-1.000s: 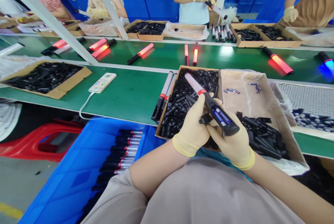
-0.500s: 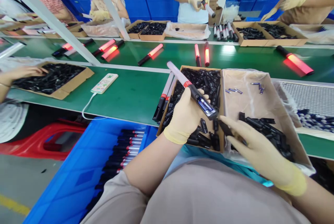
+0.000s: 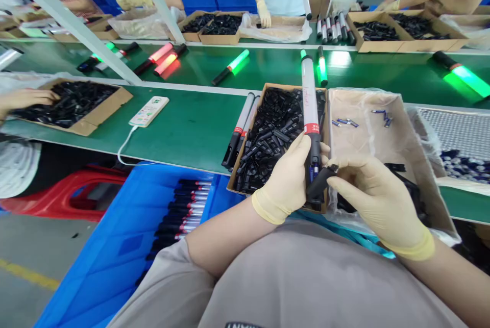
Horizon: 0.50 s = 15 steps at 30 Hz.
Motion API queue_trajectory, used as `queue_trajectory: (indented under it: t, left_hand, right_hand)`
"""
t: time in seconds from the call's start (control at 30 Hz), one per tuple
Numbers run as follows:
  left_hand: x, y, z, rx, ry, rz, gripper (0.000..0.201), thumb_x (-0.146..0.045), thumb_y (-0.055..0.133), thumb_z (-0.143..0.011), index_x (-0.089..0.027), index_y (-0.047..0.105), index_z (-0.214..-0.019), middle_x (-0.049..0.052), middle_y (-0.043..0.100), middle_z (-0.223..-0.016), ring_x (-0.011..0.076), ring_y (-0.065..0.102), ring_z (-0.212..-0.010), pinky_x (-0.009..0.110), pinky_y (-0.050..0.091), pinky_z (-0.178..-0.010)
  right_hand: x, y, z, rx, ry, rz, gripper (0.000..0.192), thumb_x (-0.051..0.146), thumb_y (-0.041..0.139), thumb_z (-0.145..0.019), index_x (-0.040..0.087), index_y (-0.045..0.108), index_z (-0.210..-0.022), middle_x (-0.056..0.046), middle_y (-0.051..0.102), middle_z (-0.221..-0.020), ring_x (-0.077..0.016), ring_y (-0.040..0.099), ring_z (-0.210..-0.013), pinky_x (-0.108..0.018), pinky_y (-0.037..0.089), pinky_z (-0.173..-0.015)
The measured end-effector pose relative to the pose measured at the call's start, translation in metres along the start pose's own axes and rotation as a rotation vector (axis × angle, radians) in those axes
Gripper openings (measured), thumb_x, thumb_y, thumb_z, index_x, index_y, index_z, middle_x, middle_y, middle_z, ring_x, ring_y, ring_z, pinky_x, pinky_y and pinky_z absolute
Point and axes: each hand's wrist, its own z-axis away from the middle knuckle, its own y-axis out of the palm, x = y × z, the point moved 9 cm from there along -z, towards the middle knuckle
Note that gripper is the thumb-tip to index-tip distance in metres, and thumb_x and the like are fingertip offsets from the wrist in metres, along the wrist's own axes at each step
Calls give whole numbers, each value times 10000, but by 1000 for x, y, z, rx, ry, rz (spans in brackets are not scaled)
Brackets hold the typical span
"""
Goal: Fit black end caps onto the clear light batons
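My left hand, in a yellow glove, grips the black handle of a light baton that points away from me over a cardboard box of small black parts. My right hand, also gloved, holds a small black cover piece against the open side of the baton's handle, where blue batteries show. Both hands meet above the near edge of that box.
A second cardboard box lined with plastic holds loose batteries and black parts. Two batons lie left of the first box, a white remote further left. A blue crate of batons sits below. Lit green batons ride the far belt; other people work beyond.
My left hand swung the baton upright, pointing straight away. My right hand came back from the right box with a black cover and set it to the handle. Belt batons went from red to green.
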Motion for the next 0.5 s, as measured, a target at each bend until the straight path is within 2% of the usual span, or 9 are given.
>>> queue_trajectory:
  t: [0.13, 0.3, 0.4, 0.5]
  left_hand:
    - [-2, -2, -2, 12, 13, -42, 253, -352, 520, -1020, -173, 640, -888, 12, 632, -813, 98, 539, -600, 219, 456, -592]
    - [4, 1, -4, 44, -44, -60, 285, -366, 486, -1032, -172, 637, -888, 14, 631, -793, 96, 509, -565, 222, 426, -552]
    - [3, 3, -5, 66, -18, -68, 264, -357, 498, -1027, -173, 646, -909, 16, 637, -789, 114, 562, -628, 229, 451, -599]
    - [0, 3, -6, 88, 41, -92, 203, -331, 527, -1015, -184, 654, -958, 14, 645, -806, 132, 610, -718, 246, 491, -698]
  right_hand:
    - [-4, 1, -7, 74, 30, -122, 149, 279, 726, -885, 262, 689, -1028, -3, 714, -983, -131, 678, -844, -246, 591, -760]
    - [-5, -1, -15, 116, 77, -165, 142, 282, 737, -871, 257, 707, -1007, -3, 738, -996, -134, 699, -909, -248, 595, -850]
    - [-4, -4, -13, 105, 72, -73, 167, 312, 728, -878, 252, 702, -1031, -11, 738, -1028, -155, 700, -922, -279, 594, -847]
    - [3, -2, -9, 128, 23, 151, 175, 309, 674, -917, 254, 691, -1082, -15, 725, -1015, -164, 687, -898, -288, 574, -788]
